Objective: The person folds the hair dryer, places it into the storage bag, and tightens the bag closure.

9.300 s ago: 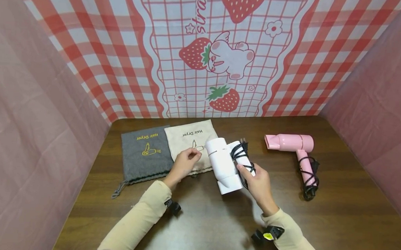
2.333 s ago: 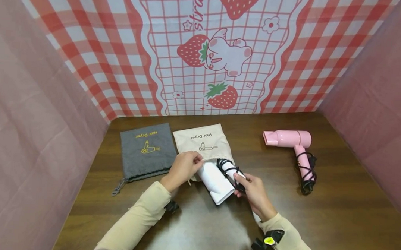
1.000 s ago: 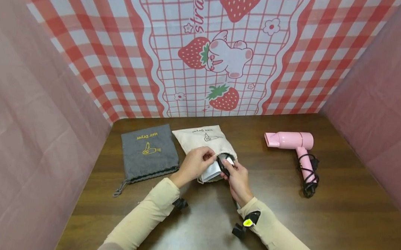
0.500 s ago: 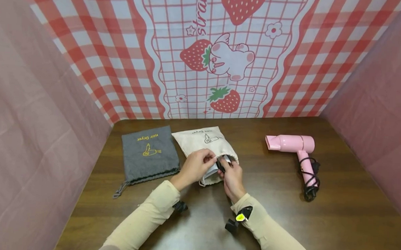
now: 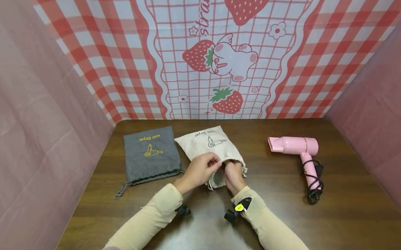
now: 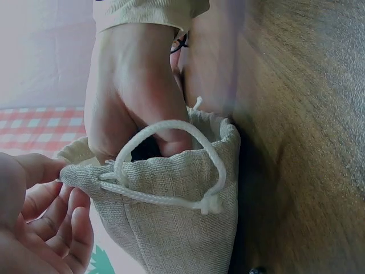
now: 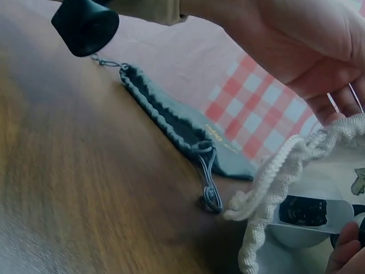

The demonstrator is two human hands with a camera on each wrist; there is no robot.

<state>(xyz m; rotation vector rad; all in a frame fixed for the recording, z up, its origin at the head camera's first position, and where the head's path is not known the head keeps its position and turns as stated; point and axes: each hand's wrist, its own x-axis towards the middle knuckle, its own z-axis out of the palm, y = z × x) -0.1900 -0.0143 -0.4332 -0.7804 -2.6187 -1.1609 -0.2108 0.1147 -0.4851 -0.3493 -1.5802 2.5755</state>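
In the head view my left hand (image 5: 200, 171) pinches the mouth of a cream drawstring bag (image 5: 199, 141) printed with a hair dryer. The left wrist view shows thumb and finger on the bag's hem beside a white drawstring (image 6: 154, 200). My right hand (image 5: 234, 178) reaches into the bag's mouth, its fingertips hidden by the cloth. Within the bag, the right wrist view shows a white hair dryer (image 7: 312, 187) with a dark grille, and a fingertip of the right hand against its black cord.
Left of the cream bag, a flat grey drawstring bag (image 5: 152, 160) lies on the wooden table (image 5: 196, 229). To the right rests a pink hair dryer (image 5: 295, 145), its handle wrapped in black cord. A checked strawberry cloth (image 5: 122, 62) hangs behind.
The white hair dryer, earlier held over the table, has moved into the cream bag and out of the head view. My right hand has followed it deeper into the mouth; the left keeps its pinch.
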